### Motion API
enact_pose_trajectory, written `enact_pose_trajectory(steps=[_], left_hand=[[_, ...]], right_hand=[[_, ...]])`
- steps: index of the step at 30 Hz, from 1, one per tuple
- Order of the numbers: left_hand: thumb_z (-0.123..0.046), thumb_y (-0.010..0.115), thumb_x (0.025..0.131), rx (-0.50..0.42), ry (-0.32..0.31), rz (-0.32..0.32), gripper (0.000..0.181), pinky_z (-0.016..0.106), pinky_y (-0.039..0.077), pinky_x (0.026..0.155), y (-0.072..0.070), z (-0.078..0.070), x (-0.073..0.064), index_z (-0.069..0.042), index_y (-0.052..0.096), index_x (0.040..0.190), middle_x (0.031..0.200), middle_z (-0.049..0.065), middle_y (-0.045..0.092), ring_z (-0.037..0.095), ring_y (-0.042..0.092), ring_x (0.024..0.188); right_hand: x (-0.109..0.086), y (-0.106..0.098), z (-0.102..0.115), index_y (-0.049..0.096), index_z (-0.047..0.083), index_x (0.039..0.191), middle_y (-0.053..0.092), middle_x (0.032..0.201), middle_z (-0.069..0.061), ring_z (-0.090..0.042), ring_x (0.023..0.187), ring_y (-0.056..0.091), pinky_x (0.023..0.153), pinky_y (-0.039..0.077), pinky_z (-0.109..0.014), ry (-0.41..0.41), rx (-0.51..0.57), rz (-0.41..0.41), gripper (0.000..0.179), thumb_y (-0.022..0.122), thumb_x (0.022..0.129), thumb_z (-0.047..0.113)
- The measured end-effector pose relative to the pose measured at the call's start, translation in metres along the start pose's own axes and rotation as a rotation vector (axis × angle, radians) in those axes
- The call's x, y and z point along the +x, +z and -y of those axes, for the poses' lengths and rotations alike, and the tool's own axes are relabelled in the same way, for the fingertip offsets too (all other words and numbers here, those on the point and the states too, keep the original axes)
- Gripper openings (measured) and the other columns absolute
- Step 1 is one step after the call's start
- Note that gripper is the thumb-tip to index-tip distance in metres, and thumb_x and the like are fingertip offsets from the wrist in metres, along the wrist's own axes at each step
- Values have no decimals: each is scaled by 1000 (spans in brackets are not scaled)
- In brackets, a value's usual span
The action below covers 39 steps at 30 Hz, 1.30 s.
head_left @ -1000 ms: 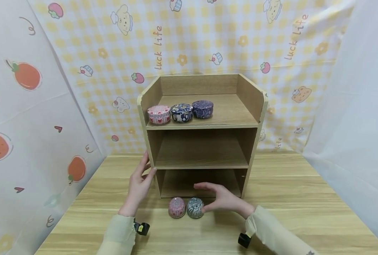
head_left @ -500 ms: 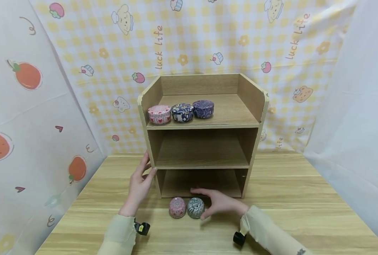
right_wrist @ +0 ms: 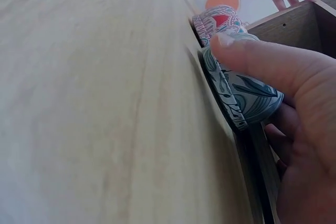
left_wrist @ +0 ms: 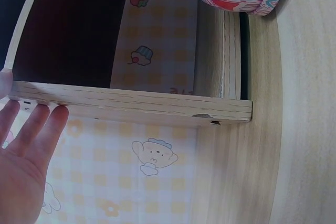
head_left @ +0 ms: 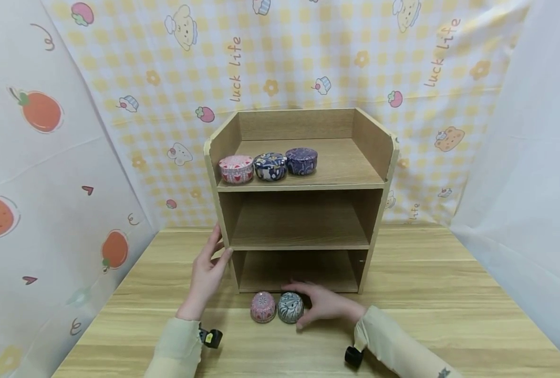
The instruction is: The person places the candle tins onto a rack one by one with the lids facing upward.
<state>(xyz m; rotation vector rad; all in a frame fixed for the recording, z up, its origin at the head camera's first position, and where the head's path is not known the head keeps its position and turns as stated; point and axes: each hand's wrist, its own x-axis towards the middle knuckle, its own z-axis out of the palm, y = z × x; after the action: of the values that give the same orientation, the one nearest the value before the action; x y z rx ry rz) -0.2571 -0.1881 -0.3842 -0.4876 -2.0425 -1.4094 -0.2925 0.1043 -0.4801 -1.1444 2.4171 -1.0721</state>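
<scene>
My left hand (head_left: 207, 274) holds the left side panel of a small wooden shelf unit (head_left: 299, 245), fingers along the outer face and thumb at the front edge. On the table before the unit, my right hand (head_left: 324, 302) grips a round grey-green leaf-patterned tin (head_left: 291, 307). The right wrist view has its thumb (right_wrist: 252, 56) across the near side of that tin, with other fingers partly hidden behind. Just left of it stands a pink-and-red patterned tin (head_left: 263, 307), untouched.
Three wider tins line the top shelf's front: a pink one (head_left: 236, 169), a navy floral one (head_left: 270, 167) and a purple one (head_left: 301, 161). A patterned cloth (head_left: 299, 63) hangs behind the unit. The wooden table (head_left: 417, 294) extends to both sides.
My right hand has moved slightly left and closed in around the grey-green tin. The left hand and the shelf unit have stayed put.
</scene>
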Motion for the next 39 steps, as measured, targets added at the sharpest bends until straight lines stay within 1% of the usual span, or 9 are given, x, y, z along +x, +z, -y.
enact_pose_trajectory(steps=[5,12,17,21,26,28,31,34,39], left_hand=[[9,60,91,-4,9,12,63,13,48,80,-1,1,0,1,34,148,141,26,46,45,55,111],[9,60,90,2,11,7,63,13,48,80,-1,1,0,1,34,148,140,27,46,45,55,111],[10,61,90,1,22,11,64,15,49,79,-1,1,0,2,34,147,138,27,47,44,56,109],[9,61,90,-3,24,14,63,16,50,79,-1,2,0,2,34,147,138,27,48,43,56,110],[9,60,90,-1,13,10,63,16,50,79,-1,3,-1,1,35,148,138,27,48,43,56,111],[9,61,90,-2,9,10,63,16,50,79,-1,3,-2,2,35,147,138,27,48,43,56,111],[9,60,91,-9,4,12,63,16,50,79,-1,3,-2,2,34,147,139,27,47,43,55,111],[9,60,91,-12,4,6,63,14,49,79,-1,3,-2,2,35,147,139,27,47,43,55,111],[10,60,90,-10,23,5,63,14,49,79,0,3,-1,2,35,147,138,28,47,44,56,110]], right_hand=[[1,2,-1,48,25,143,38,151,-13,-36,138,31,109,23,-62,11,-28,-22,89,88,64,34],[1,4,-1,54,21,138,44,147,-15,-37,135,36,107,27,-62,-6,-32,-73,81,89,65,30],[0,6,0,58,22,134,45,146,-16,-37,133,39,105,30,-60,-1,-19,-99,77,89,65,31],[0,7,0,59,24,133,46,145,-15,-36,132,40,105,32,-58,4,-16,-104,75,89,65,32],[0,5,0,60,21,131,50,141,-14,-35,132,42,105,34,-56,-25,2,-98,73,89,64,29],[-1,4,1,61,20,130,53,139,-11,-32,130,44,105,36,-51,-31,9,-96,72,89,64,28],[-1,1,3,61,20,130,59,132,-3,-24,122,51,102,41,-41,-21,31,-91,71,89,65,25],[0,-2,5,61,21,130,62,124,3,-16,113,55,98,44,-34,-9,50,-83,70,89,65,22],[2,-6,10,61,22,130,62,122,7,-13,112,55,98,43,-34,0,39,-67,71,89,64,20]])
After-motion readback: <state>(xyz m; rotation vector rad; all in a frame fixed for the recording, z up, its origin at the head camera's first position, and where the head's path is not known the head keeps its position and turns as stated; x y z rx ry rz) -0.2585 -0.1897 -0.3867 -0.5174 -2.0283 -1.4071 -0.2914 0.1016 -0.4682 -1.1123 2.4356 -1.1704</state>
